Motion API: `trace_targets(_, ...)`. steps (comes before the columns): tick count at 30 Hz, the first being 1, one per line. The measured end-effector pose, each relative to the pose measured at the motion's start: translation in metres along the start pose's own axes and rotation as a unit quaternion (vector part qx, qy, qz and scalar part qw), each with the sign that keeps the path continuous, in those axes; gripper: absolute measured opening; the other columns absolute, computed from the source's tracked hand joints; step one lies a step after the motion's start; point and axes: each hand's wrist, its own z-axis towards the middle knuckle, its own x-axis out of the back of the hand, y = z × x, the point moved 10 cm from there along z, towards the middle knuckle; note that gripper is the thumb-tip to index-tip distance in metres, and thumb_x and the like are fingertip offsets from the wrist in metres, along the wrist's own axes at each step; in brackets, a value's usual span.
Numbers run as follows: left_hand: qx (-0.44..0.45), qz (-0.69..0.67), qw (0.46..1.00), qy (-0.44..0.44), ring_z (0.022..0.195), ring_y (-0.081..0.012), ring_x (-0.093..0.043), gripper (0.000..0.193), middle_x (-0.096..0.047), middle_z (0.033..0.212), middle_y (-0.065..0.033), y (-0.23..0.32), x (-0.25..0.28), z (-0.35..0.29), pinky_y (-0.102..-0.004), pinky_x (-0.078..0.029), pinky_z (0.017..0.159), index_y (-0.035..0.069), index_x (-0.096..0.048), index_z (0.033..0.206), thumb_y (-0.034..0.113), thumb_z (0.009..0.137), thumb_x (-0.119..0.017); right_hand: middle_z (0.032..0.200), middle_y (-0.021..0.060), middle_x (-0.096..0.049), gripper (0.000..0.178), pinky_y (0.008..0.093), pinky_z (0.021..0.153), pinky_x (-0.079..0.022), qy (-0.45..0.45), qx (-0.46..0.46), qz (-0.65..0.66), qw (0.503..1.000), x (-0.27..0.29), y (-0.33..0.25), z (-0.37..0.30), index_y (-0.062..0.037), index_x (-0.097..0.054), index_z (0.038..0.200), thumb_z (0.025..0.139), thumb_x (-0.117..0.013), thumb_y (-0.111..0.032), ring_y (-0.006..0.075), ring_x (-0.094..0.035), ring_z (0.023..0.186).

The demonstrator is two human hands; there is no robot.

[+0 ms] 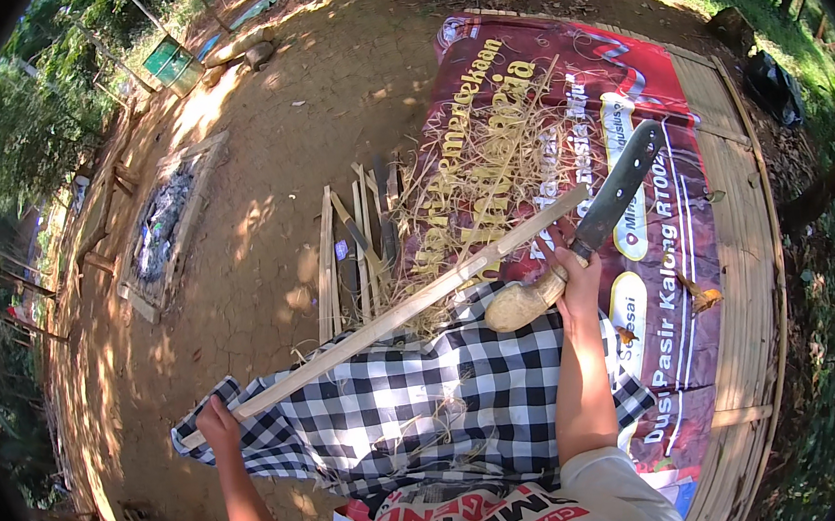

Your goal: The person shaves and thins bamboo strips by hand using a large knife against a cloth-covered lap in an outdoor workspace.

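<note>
Wooden strip (411,301), slanting from eight o'clock to two o'clock in my remote view; broad knife (614,193) at three o'clock; right hand (578,285), fingers gripping the knife; left hand (217,426), fingers curled around the strip's eight-o'clock end.

There is one knife (618,195) toward three o'clock and one long wooden strip (421,295). One checkered cloth (392,409) spreads at six.
</note>
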Motion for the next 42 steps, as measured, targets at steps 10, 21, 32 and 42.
trace_targets(10,0.003,-0.051,0.997,-0.06,0.049,-0.0381,-0.043,0.04,-0.04,0.055,-0.0197,-0.003,-0.026,-0.039,-0.0452,-0.03,0.05,-0.002,-0.04,0.063,0.018,0.098,-0.039,0.123,0.0167,-0.054,0.021,0.0514,0.097,-0.046,0.035,-0.059,0.081,0.994,0.035,0.009,0.009,-0.0017,-0.049,0.106,0.086,-0.054,0.001,0.0329,-0.052,0.119)
trace_targets(21,0.104,-0.02,0.979,-0.175,0.054,-0.0394,-0.048,0.037,-0.05,0.06,-0.0227,-0.018,-0.065,-0.087,-0.0439,-0.036,0.053,-0.004,-0.051,0.07,0.021,0.097,-0.048,0.114,0.0168,-0.061,0.033,0.0336,0.089,-0.05,0.03,-0.079,0.02,0.996,0.025,0.012,0.004,0.0059,-0.051,0.119,0.087,-0.053,0.0,0.0226,-0.06,0.105)
trace_targets(32,-0.064,-0.127,0.949,-0.28,0.104,-0.0328,-0.054,0.051,-0.058,0.11,-0.0185,0.204,-0.092,-0.023,-0.0382,-0.043,0.088,0.0,-0.056,0.121,0.025,0.08,-0.073,0.121,0.017,-0.057,0.039,0.0375,0.092,-0.05,0.032,-0.099,0.056,0.993,0.042,0.022,0.012,0.0071,-0.046,0.127,0.089,-0.049,-0.003,0.023,-0.057,0.112)
trace_targets(42,0.137,-0.314,0.88,-0.329,0.062,-0.0119,-0.057,0.024,-0.066,0.07,-0.0085,0.179,-0.183,0.002,-0.0291,-0.048,0.058,-0.003,-0.065,0.103,0.007,0.082,-0.07,0.131,0.0173,-0.051,0.045,0.0378,0.104,-0.04,0.058,-0.1,0.063,0.991,0.038,0.021,0.008,0.0077,-0.042,0.132,0.09,-0.047,-0.007,0.0235,-0.049,0.123)
